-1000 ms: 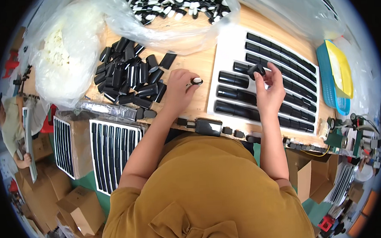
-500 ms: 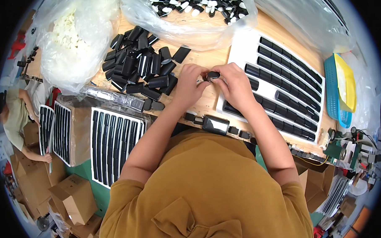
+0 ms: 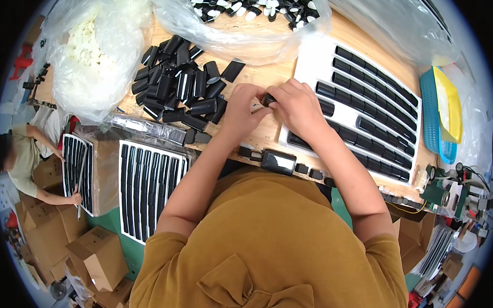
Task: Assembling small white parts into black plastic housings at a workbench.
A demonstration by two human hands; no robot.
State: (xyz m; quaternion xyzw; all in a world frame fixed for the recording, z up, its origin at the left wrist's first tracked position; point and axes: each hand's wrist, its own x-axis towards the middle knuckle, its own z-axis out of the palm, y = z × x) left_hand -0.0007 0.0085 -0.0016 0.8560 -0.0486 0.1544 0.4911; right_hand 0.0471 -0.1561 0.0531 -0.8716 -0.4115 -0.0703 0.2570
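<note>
A short black oval plastic piece [image 3: 268,99] sits between my two hands above the wooden bench. My left hand [image 3: 244,111] pinches it from the left with thumb and forefinger, and my right hand [image 3: 296,106] closes over it from the right. My fingers hide most of the piece. Just left of my left hand lies a loose heap of black curved plastic tubes [image 3: 184,84]. To the right of my right hand is a white tray [image 3: 312,62] with rows of the same black tubes [image 3: 368,98] laid end to end.
Clear bags hold black and white caps [image 3: 252,7] at the back and small cream pieces [image 3: 85,48] at the left. A blue basket with a yellow one [image 3: 448,109] stands right. Filled trays [image 3: 150,187] lean below the bench; a co-worker [image 3: 26,156] handles others at the far left.
My right hand has turned and its fingers now cover more of the black piece, which sits slightly further left. The co-worker at the left has moved a tray rightward.
</note>
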